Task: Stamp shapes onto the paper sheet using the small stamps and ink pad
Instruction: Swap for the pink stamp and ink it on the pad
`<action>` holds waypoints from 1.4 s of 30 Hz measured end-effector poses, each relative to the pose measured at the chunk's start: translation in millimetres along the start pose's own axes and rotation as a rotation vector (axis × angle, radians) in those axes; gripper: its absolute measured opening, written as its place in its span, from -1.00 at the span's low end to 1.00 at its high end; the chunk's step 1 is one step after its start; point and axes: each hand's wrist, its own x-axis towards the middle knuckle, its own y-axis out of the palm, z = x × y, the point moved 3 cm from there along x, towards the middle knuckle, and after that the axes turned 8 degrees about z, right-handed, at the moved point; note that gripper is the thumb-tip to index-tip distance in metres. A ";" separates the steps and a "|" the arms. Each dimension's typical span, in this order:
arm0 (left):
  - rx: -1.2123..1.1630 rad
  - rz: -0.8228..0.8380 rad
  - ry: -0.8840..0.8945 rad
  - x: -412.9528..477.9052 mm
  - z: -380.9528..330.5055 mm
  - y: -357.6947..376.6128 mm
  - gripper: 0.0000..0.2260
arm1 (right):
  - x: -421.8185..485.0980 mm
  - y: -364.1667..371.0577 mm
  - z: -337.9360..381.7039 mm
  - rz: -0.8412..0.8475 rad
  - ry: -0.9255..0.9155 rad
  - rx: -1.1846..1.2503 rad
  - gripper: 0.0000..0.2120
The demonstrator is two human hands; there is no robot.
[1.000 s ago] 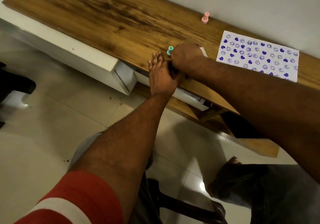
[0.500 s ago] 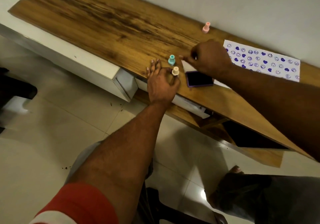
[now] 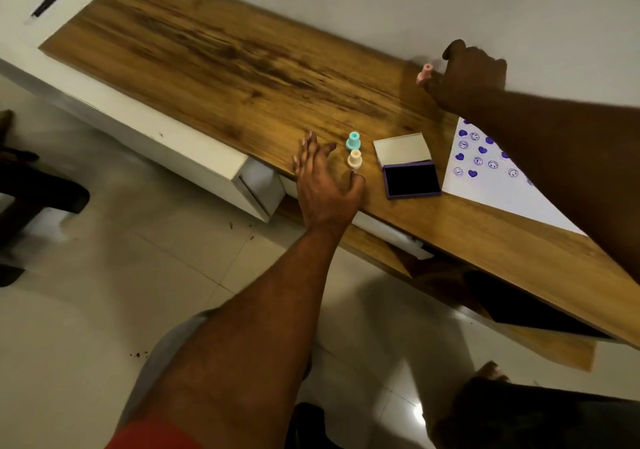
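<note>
Reaching toward the back edge of the wooden table (image 3: 214,50), the right hand (image 3: 474,74) sits at about 1 o'clock in the head view, fingers curled, just beside the pink stamp (image 3: 425,74); whether it already pinches the stamp or only touches it, I cannot tell, since the hand covers the contact side. Left hand (image 3: 325,178) lies flat near the front edge at centre, fingers spread, palm down, holding nothing. Just at its 2 o'clock stand two stamps upright: teal stamp (image 3: 353,140) farther back, cream stamp (image 3: 355,159) nearer, close together but whether touching is unclear. Ink pad (image 3: 412,180) lies at 3 o'clock of those stamps, lid (image 3: 402,148) hinged open toward the wall, dark pad surface exposed. Paper sheet (image 3: 485,185) lies just beside the pad at its 3 o'clock, partly hidden under the right forearm. Visible part of the sheet carries purple hearts and smiley faces in rough rows, so stamping is judged well under way. The nearer strip of the sheet is bare white; the hidden part cannot be assessed. Judged remaining: take up the pink stamp, ink it, and fill the blank area. Pad is open and ready.
</note>
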 end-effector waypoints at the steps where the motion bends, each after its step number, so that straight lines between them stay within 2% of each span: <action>1: 0.001 -0.010 -0.001 0.4 -0.1 0.7 -0.41 | 4.4 2.5 3.4 0.009 0.004 -0.010 -0.42; 7: 0.027 -0.026 0.042 1.2 1.1 6.7 -0.37 | 19.4 10.4 11.5 0.055 0.006 -0.074 -0.42; 12: -0.017 -0.044 0.035 0.6 -0.3 3.6 -0.37 | 28.4 15.3 15.0 0.088 0.011 -0.041 -0.54; 17: -0.104 -0.061 -0.011 0.8 -6.6 3.1 -0.44 | 25.3 17.6 22.3 0.093 -0.026 -0.059 -0.62; 21: -0.143 -0.044 -0.044 2.0 -9.5 -0.9 -0.49 | 5.7 20.2 54.5 0.128 -0.173 -0.015 -0.65; 27: -0.207 -0.041 -0.100 4.6 -10.6 -18.1 -0.49 | -20.3 22.9 117.6 0.338 -0.470 -0.013 -0.61; 33: -0.161 -0.078 -0.121 14.7 -10.7 -43.1 -0.48 | -62.0 -10.2 135.7 0.359 -0.636 0.151 -0.65; 38: -0.053 -0.030 0.112 10.5 -30.8 -43.9 -0.62 | -105.4 -29.7 111.2 0.361 -0.653 0.174 -0.66; 42: 0.054 0.019 0.259 2.8 -40.0 -42.8 -0.65 | -128.1 -35.3 89.5 0.373 -0.632 0.190 -0.67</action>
